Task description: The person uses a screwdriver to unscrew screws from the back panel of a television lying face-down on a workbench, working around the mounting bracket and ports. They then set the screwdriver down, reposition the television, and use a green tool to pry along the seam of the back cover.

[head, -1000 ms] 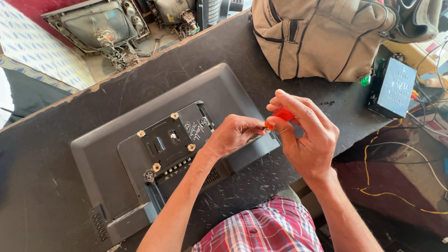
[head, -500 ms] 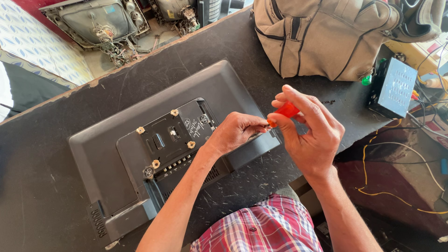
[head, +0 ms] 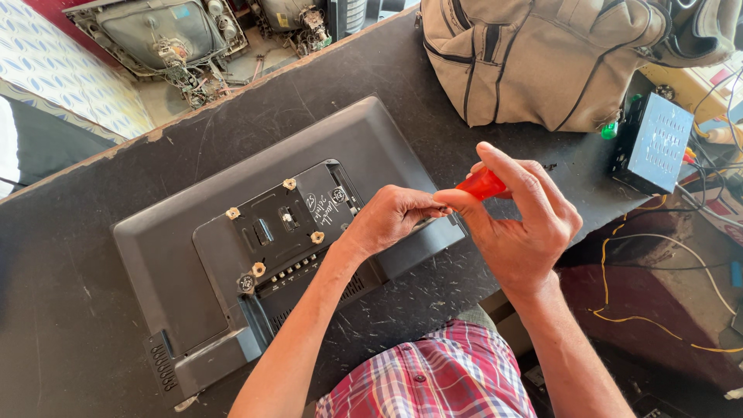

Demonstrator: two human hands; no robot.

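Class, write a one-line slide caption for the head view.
Right hand holds a red-handled screwdriver while left hand steadies its tip at a face-down flat-screen TV on a dark workbench.

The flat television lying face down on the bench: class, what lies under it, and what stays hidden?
The television rests on a dark, scratched workbench. Its screen side faces down, so it cannot be seen. The left hand covers part of its back edge, beside the right hand holding a red-handled tool.

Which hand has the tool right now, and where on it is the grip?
The right hand holds a red-handled screwdriver by its plastic handle, between thumb and fingers. The left hand pinches near its hidden tip, at the dark grey flat monitor's back.
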